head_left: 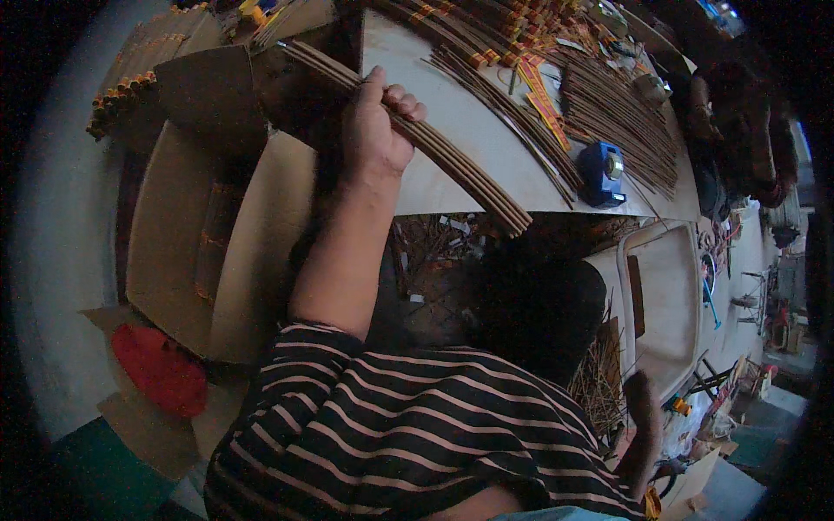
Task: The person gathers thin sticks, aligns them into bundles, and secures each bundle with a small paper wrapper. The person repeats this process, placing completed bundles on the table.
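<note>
My left hand (383, 122) is raised over the near left edge of the white table (452, 174). Its fingers wrap around a small bundle of brown incense sticks (469, 178), which slants from upper left down to the right past the table edge. More loose incense sticks (617, 122) lie spread across the table's right side, with a narrower row (512, 122) beside them. At the lower right, my right hand (641, 399) is dark and low, near a white plastic chair (665, 321); its fingers cannot be made out.
A blue tape dispenser (601, 174) stands at the table's near right corner. Left of my arm is an open cardboard box (165, 234) with wrapped bundles inside. Yellow-and-red wrapped bundles (122, 100) are stacked behind it. A red bag (159, 369) lies below the box. Sticks (599, 386) fill a dark space by the chair.
</note>
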Available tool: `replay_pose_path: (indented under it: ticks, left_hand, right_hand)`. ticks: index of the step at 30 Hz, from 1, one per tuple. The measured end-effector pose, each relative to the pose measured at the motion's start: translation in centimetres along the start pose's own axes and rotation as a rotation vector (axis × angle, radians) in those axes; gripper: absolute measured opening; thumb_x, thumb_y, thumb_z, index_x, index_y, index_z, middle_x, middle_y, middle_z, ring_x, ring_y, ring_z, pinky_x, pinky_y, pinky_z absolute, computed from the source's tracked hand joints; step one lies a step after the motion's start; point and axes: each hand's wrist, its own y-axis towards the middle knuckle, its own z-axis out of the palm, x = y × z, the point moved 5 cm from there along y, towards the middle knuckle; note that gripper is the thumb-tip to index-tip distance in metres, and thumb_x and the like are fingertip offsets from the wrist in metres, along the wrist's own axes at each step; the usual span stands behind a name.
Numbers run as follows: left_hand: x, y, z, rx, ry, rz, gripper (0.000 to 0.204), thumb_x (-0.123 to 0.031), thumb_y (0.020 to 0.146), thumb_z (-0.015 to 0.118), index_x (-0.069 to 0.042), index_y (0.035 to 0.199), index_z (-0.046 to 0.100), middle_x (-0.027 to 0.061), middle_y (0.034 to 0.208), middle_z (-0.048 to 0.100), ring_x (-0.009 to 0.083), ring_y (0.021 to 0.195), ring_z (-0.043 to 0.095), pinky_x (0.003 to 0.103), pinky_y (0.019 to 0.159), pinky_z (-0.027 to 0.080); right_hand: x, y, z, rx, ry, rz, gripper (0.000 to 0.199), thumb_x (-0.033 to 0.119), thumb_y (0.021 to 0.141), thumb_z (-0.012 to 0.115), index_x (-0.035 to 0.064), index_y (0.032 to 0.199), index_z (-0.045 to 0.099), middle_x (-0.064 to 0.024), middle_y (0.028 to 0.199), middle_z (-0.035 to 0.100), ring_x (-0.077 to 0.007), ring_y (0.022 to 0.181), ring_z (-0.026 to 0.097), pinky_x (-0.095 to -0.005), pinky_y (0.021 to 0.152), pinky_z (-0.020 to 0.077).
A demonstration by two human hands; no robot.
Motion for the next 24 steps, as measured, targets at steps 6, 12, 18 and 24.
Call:
replay_pose_path:
  ticks: [6,12,18,24]
  left_hand:
    - [0.9,0.2,-0.9,0.033,-0.050,-0.107,0.024,-0.019,0.083,0.055,-0.011,0.068,0.038,-0.0013,0.059,0.037,0.0112,0.050,0.035,0.027,0.048,0.034]
    - [1.3,-0.4,-0.6,-0.002,0.033,-0.107,0.023,-0.020,0.084,0.054,-0.012,0.068,0.039,-0.0018,0.057,0.037,0.0112,0.049,0.036,0.026,0.046,0.032]
    - [1.1,-0.2,-0.7,-0.046,0.023,-0.111,0.023,-0.020,0.084,0.055,-0.013,0.068,0.040,-0.0022,0.057,0.038,0.0104,0.049,0.036,0.025,0.045,0.032]
    - [0.7,-0.2,-0.8,-0.061,-0.003,-0.149,0.023,-0.020,0.084,0.056,-0.013,0.068,0.040,-0.0025,0.057,0.038,0.0102,0.049,0.036,0.025,0.046,0.033]
  right_hand:
    - [-2.5,1.0,1.2,-0.115,0.000,0.164,0.016,0.015,0.076,0.054,0.0004,0.073,0.058,-0.0190,0.071,0.057,-0.0350,0.069,0.057,-0.0406,0.059,0.0436]
    - [14.1,11.3,-16.0,-0.474,0.569,-0.229,0.017,0.016,0.080,0.055,0.0009,0.088,0.058,-0.0141,0.075,0.058,-0.0189,0.072,0.056,-0.0325,0.067,0.0448]
    - [26.1,20.4,-22.8,-0.647,0.233,-0.557,0.022,0.022,0.082,0.054,0.0011,0.085,0.059,-0.0199,0.078,0.059,-0.0351,0.073,0.058,-0.0396,0.066,0.0459]
    - [29.9,25.5,-23.5,-0.497,-0.073,-0.477,0.022,0.020,0.080,0.050,-0.0004,0.077,0.057,-0.0212,0.072,0.059,-0.0379,0.068,0.058,-0.0453,0.059,0.0457]
